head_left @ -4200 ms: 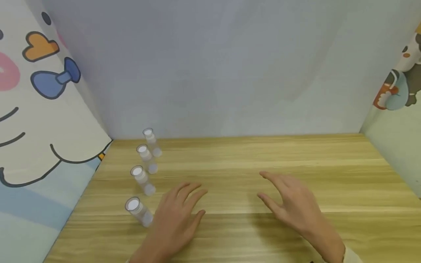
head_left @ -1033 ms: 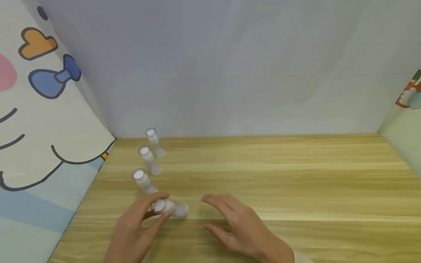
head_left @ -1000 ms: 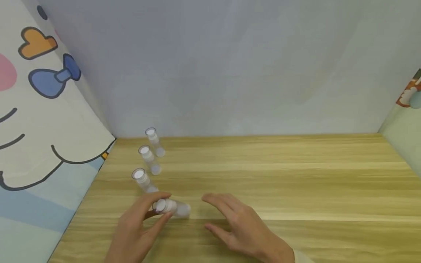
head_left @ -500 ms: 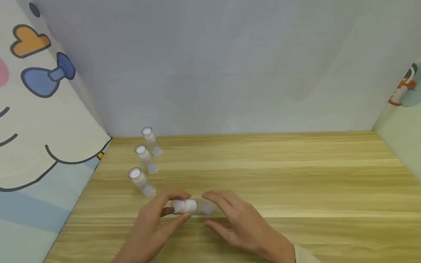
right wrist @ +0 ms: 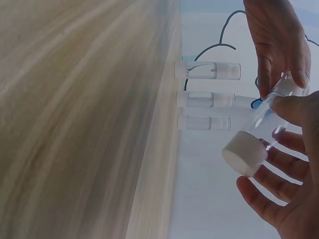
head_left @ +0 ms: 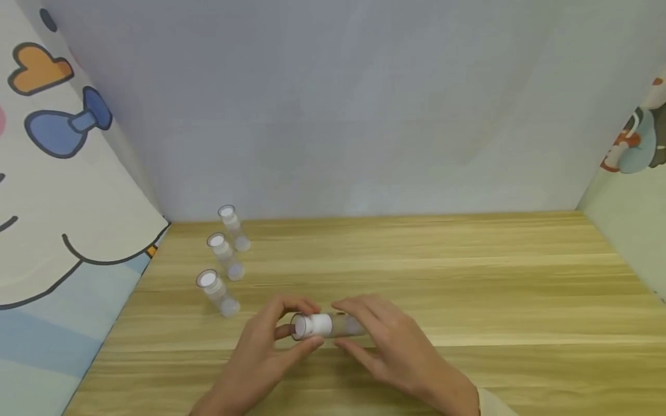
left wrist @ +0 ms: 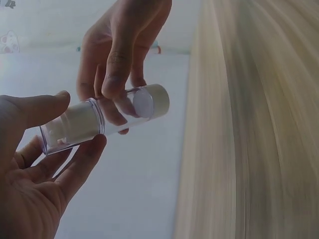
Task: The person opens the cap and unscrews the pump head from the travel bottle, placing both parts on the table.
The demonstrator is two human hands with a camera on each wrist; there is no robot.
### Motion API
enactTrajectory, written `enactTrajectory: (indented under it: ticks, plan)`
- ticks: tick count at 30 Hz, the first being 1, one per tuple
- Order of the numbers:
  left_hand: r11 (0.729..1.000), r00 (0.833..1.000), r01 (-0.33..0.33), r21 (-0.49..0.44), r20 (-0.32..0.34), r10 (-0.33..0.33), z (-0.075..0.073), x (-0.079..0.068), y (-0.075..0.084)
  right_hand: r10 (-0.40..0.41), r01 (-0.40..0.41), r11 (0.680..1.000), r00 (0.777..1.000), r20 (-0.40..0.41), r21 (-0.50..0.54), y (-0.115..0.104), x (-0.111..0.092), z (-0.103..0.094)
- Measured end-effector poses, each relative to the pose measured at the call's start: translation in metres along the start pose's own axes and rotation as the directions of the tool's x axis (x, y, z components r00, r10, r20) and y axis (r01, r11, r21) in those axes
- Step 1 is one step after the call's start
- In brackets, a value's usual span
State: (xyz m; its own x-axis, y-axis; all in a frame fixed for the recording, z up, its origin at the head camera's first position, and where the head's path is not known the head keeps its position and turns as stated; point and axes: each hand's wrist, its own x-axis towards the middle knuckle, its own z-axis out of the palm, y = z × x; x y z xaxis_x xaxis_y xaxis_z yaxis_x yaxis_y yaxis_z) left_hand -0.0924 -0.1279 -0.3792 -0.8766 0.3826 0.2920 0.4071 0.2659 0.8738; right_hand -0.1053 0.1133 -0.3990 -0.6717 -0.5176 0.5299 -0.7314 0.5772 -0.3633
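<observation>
Held sideways between both hands is a clear plastic bottle (head_left: 321, 325), with a white inner collar under a clear cap (left wrist: 70, 127) and a white base (right wrist: 244, 153). My left hand (head_left: 262, 349) grips its cap end, thumb on one side and fingers on the other. Around the clear body, toward the base, my right hand (head_left: 398, 341) has its thumb and fingers; some fingers show through the plastic in the left wrist view. Three similar bottles stand upright in a row on the left: a near one (head_left: 218, 293), a middle one (head_left: 226, 257) and a far one (head_left: 235, 228).
A wood-grain table (head_left: 442, 266) lies under the hands. Behind it rises a plain grey-white backdrop (head_left: 364, 115). Cartoon-printed panels stand at the left (head_left: 62, 202) and right (head_left: 635, 219) sides.
My left hand took the nearest bottle from the row and carried it right, tipped on its side. My right hand came left earlier and now has its fingers around the bottle's base end.
</observation>
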Motion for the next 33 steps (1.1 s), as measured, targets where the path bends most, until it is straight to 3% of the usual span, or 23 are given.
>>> enactTrajectory:
  ticks: [5, 7, 9, 11, 14, 17, 22, 24, 27, 33]
  plan:
    - [1.000, 1.000, 0.003, 0.025, 0.000, -0.003, 0.006, 0.004, 0.001, -0.012, 0.011, 1.000, 1.000, -0.015, -0.026, 0.003, 0.000, -0.002]
    - [0.993, 0.999, -0.050, 0.108, 0.007, 0.049, 0.007, 0.005, 0.001, -0.015, 0.014, 0.999, 1.000, -0.017, -0.036, 0.005, -0.001, -0.004]
    - [0.957, 0.989, -0.146, 0.251, 0.028, 0.144, 0.009, 0.007, 0.001, -0.014, 0.014, 0.999, 1.000, -0.018, -0.048, 0.006, -0.002, -0.005]
    - [0.876, 0.964, -0.260, 0.406, 0.065, 0.256, 0.011, 0.008, 0.002, -0.022, 0.020, 0.998, 0.999, -0.025, -0.061, 0.007, -0.003, -0.006]
    - [0.717, 0.920, -0.372, 0.589, 0.131, 0.370, 0.015, 0.010, 0.002, -0.035, 0.032, 0.996, 0.999, -0.036, -0.078, 0.009, -0.004, -0.008]
    - [0.602, 0.899, -0.407, 0.687, 0.187, 0.395, 0.017, 0.011, 0.004, -0.046, 0.042, 0.995, 0.998, -0.040, -0.091, 0.011, -0.004, -0.009]
    - [0.457, 0.890, -0.413, 0.788, 0.243, 0.385, 0.020, 0.013, 0.006, -0.057, 0.052, 0.991, 0.998, -0.031, -0.126, 0.012, -0.005, -0.011]
    - [0.423, 0.886, -0.419, 0.804, 0.258, 0.387, 0.021, 0.014, 0.005, -0.068, 0.063, 0.988, 0.997, -0.027, -0.141, 0.011, -0.006, -0.012]
    - [0.397, 0.879, -0.429, 0.811, 0.274, 0.391, 0.021, 0.014, 0.002, -0.077, 0.073, 0.985, 0.997, -0.018, -0.156, 0.010, -0.007, -0.012]
    - [0.398, 0.867, -0.455, 0.797, 0.294, 0.401, 0.021, 0.014, -0.004, -0.058, 0.057, 0.986, 0.998, 0.001, -0.158, 0.009, -0.011, -0.015]
